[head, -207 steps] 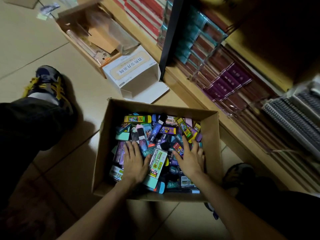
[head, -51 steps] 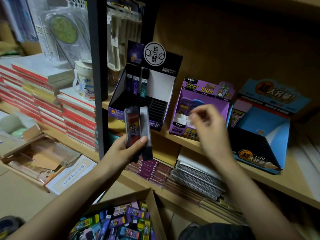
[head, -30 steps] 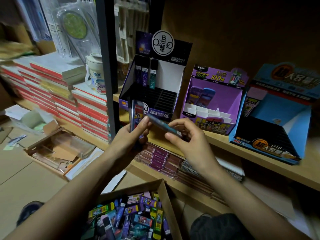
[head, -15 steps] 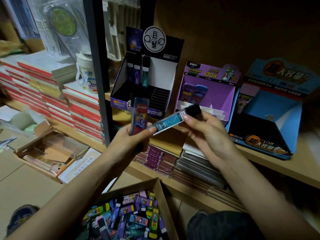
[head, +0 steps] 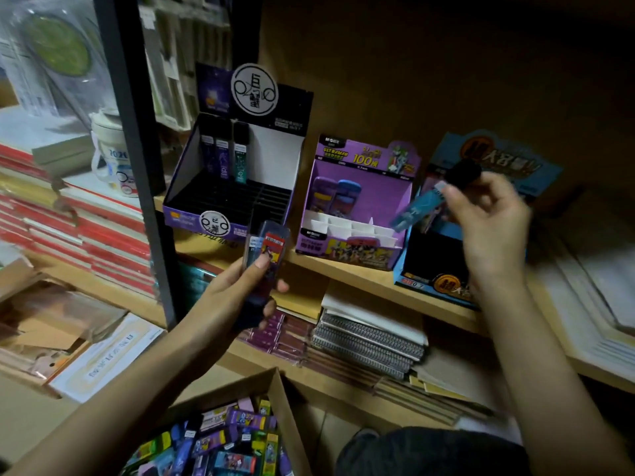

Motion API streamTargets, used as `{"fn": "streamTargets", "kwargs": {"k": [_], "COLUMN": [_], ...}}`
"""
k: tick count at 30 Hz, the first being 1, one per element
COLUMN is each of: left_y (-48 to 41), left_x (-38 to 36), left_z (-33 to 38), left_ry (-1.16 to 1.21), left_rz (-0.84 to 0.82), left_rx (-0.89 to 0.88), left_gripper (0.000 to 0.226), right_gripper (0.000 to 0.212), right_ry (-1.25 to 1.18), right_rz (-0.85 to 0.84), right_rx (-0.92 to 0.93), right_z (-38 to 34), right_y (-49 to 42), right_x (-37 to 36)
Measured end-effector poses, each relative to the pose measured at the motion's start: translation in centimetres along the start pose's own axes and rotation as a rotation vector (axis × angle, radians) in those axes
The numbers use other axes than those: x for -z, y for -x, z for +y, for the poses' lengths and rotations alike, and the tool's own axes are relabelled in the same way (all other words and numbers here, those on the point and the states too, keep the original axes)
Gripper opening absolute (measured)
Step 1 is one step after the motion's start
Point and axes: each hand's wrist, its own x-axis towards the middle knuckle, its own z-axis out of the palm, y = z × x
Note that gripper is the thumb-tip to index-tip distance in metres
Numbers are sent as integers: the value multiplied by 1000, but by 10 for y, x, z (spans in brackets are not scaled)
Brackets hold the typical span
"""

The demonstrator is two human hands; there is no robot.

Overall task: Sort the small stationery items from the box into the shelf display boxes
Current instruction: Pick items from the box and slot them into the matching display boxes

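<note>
My left hand (head: pixel 237 297) grips a couple of slim lead cases (head: pixel 266 250) upright, below the shelf edge. My right hand (head: pixel 488 225) pinches a teal lead case with a black cap (head: pixel 421 207) and holds it tilted over the blue display box (head: pixel 443 269). On the shelf stand a dark purple display box (head: pixel 192 214) with three cases at its back and a light purple display box (head: pixel 347 249) with white dividers. The cardboard box (head: pixel 285 407) of mixed stationery items (head: pixel 220 444) sits on the floor at the bottom.
A black upright post (head: pixel 137 159) divides the shelving on the left. Red-edged book stacks (head: pixel 86 231) and a white mug (head: pixel 110 156) lie left of it. Spiral notebooks (head: pixel 367 341) fill the lower shelf. An open white carton (head: pixel 103 362) rests on the floor.
My right hand has carried the teal case up and to the right, from beside my left hand to over the blue display box. My left hand holds its cases in much the same place.
</note>
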Motion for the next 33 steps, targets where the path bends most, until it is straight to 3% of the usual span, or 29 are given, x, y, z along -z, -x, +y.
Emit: {"fn": "streamTargets", "kwargs": {"k": [3,6,12,16,19,25,33], "left_y": [-4,-7,-11,-8,-5,-4,-23], "left_x": [-6,-7,18,41,58,78,87], "left_z": [-3,-5,10,19,23,32,55], "left_ry": [13,9,-31,-58,-67,-52,3], "left_rz": [12,41,138,222,287,265,226], "left_rx": [-17,-40,-94,-129,-108,-93,-97], "left_gripper": [31,30,36,36,37,31,33], "right_gripper": [16,16,13,20,18,20,33], "right_ry": [182,90,-169,-94,152,411,418], "right_rz": [67,65,-294,-394,-442,-460,-506], "right_rx": [57,11,-44,19,114,195,-13], "right_z": [4,2,-28,-42,-35,-8,11], "right_y": [-18,-28,-15,-21,-38,-56,-77], "right_x": [26,30,-56,-136,-183,-224,-232]}}
